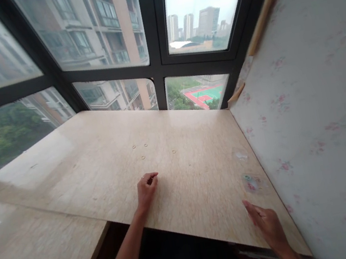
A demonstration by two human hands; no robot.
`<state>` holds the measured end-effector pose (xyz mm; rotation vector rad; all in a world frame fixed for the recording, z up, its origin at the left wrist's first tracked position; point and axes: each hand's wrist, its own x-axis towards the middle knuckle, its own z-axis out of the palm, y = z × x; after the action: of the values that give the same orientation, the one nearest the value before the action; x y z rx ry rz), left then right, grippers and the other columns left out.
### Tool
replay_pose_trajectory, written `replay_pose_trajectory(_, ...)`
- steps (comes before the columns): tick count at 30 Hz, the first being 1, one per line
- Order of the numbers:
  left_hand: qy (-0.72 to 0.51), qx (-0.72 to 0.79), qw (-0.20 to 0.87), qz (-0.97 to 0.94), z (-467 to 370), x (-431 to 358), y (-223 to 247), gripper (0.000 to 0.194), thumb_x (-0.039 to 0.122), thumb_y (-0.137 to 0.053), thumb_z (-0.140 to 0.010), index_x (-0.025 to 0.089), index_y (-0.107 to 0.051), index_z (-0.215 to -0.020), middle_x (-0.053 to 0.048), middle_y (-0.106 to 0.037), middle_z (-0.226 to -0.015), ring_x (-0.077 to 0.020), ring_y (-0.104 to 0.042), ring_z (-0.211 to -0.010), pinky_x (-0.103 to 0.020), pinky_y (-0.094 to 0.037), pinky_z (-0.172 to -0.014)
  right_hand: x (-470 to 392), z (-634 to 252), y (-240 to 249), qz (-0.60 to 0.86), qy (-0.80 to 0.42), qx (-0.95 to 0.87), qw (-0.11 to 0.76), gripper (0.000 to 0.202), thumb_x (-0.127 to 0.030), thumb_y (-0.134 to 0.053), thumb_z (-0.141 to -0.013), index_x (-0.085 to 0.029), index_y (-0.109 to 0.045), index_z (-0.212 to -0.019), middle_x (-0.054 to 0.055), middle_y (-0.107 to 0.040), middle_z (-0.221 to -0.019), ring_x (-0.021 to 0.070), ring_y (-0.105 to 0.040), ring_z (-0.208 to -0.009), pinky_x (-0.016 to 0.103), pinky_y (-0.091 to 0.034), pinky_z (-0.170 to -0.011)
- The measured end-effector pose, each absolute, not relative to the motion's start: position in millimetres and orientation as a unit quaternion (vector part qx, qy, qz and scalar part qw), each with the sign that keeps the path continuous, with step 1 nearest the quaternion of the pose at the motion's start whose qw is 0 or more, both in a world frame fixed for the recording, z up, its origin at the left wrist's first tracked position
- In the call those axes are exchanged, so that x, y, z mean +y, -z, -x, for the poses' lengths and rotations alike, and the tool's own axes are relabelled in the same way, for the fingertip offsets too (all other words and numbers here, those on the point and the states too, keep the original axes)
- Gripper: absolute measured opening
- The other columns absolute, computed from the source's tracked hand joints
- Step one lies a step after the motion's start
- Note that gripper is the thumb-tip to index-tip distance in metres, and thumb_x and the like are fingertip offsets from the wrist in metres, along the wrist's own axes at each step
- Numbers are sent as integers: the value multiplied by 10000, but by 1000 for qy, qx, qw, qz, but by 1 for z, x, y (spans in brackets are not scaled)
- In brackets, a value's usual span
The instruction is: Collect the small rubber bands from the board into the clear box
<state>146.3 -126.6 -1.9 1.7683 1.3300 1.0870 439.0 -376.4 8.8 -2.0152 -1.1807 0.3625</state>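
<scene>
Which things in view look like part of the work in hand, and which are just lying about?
Likely part of the work:
- four small rings on the countertop, beyond the left hand
- clear plastic container, near the right hand
- clear plastic piece beyond it

Just surroundings:
- dark window frame
- floral wallpaper

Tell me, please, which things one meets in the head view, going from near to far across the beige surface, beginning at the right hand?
Right hand, plastic case showing red and green, clear plastic piece, nearer two rings, farther two rings, dark window frame.
</scene>
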Motion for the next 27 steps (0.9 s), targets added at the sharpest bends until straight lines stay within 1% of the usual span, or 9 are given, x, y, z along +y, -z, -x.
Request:
replay_pose_trajectory(4, -403, 500, 343, -686, -146, -126, 1, 233, 324, -553, -757, 186, -702, -871, -52, -697, -817, -170, -629, -705, -295, -516, -653, -379, -442, -4, 787, -143, -474, 368, 632, -655, -349, -848, -198, -407, -416, -20, -318, -421, 111, -373, -393, 238, -312, -417)
replay_pose_trajectory(6, -388, 507, 374, -672, -144, -120, -1, 300, 366, -547, -774, 166, -692, -944, -50, -692, -782, -156, -614, -619, -276, -502, -576, -380, -444, -1, 786, -147, -478, 363, 633, -653, -348, -849, -194, -447, -424, -17, -319, -425, 115, -372, -397, 239, -317, -414)
replay_pose_trajectory(8, -379, 525, 367, -668, -139, -108, -5, 357, 403, -538, -788, 148, -680, -993, -47, -690, -763, -147, -595, -562, -271, -490, -544, -381, -445, 1, 784, -151, -484, 358, 638, -657, -345, -846, -186, -513, -449, -16, -320, -429, 120, -375, -403, 239, -322, -413)
replay_pose_trajectory(11, -354, 558, 246, -709, -127, -80, -14, 331, 392, -535, -798, 159, -692, -972, -60, -702, -823, -167, -612, -630, -297, -502, -653, -381, -447, 3, 782, -153, -493, 350, 638, -649, -345, -848, -174, -618, -521, -19, -309, -445, 118, -376, -407, 231, -314, -407)
replay_pose_trajectory(13, -295, 577, 162, -744, -120, -59, -20, 305, 340, -517, -814, 167, -694, -993, -75, -701, -882, -188, -630, -712, -310, -492, -741, -381, -447, 5, 784, -142, -496, 346, 639, -639, -338, -851, -169, -659, -560, -20, -294, -459, 116, -378, -401, 229, -304, -406)
replay_pose_trajectory(17, -201, 583, 105, -780, -112, -27, -26, 281, 285, -552, -795, 172, -695, -1008, -113, -665, -970, -235, -638, -851, -322, -466, -794, -380, -447, 7, 790, -106, -500, 338, 647, -633, -339, -848, -159, -670, -558, -15, -292, -465, 122, -406, -385, 233, -306, -411)
replay_pose_trajectory(21, -143, 563, 100, -808, -117, -13, -30, 193, 298, -563, -792, 189, -711, -849, -115, -629, -980, -224, -637, -784, -307, -458, -723, -379, -445, 7, 798, -80, -497, 332, 652, -628, -337, -851, -164, -639, -506, -7, -331, -447, 135, -451, -389, 231, -331, -421)
replay_pose_trajectory(24, -102, 540, 95, -830, -125, -7, -33, 243, 271, -516, -816, 166, -668, -659, -127, -625, -919, -218, -629, -738, -305, -441, -692, -378, -443, 6, 798, -72, -498, 330, 634, -604, -341, -865, -168, -615, -495, -6, -360, -441, 137, -467, -401, 225, -342, -429)
replay_pose_trajectory(27, -78, 523, 88, -844, -131, -1, -34, 261, 222, -494, -818, 148, -627, -607, -150, -625, -909, -228, -627, -769, -312, -429, -708, -377, -442, 4, 796, -63, -502, 333, 638, -591, -343, -875, -170, -541, -439, -11, -349, -421, 120, -421, -382, 222, -322, -414)
